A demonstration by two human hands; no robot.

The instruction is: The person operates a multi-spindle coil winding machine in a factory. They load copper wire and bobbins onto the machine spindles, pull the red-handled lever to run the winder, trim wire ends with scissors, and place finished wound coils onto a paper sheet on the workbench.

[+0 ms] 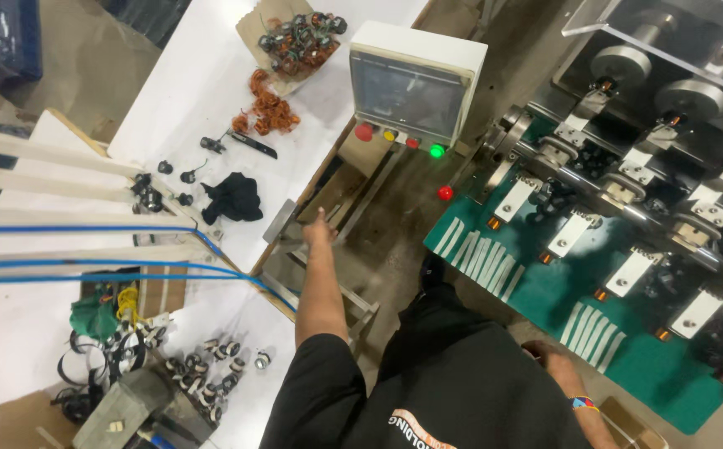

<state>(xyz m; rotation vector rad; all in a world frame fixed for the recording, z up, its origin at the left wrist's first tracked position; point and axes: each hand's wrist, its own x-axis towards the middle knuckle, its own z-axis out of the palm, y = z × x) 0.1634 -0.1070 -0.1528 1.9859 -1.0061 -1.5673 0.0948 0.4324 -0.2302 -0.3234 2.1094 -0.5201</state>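
Your left hand (pixel 318 226) is stretched out ahead of you on a straight arm, reaching toward the far edge of the gap between the white worktable (pixel 203 91) and the machine. Whether its fingers are spread or curled I cannot tell; it looks empty. It is just beside the grey metal frame (pixel 328 249) under the table edge, whose bars run slantwise from near right to far left. Beyond it stands the white box-shaped control panel with a dark screen (pixel 415 79), with red, yellow and green round buttons along its near edge.

Your right hand (pixel 549 353) is low at your side, at the near edge of the green machine bed (pixel 644 366), bent at the wrist with a coloured beaded band on it. Its grip is hidden; I cannot tell if it holds anything. The bed's long axis runs from far left to near right, carrying a row of white rectangular clamps (pixel 571 233).

On the table to the left lie a crumpled black cloth (pixel 235 198) and a heap of copper wire coils (pixel 270 108).
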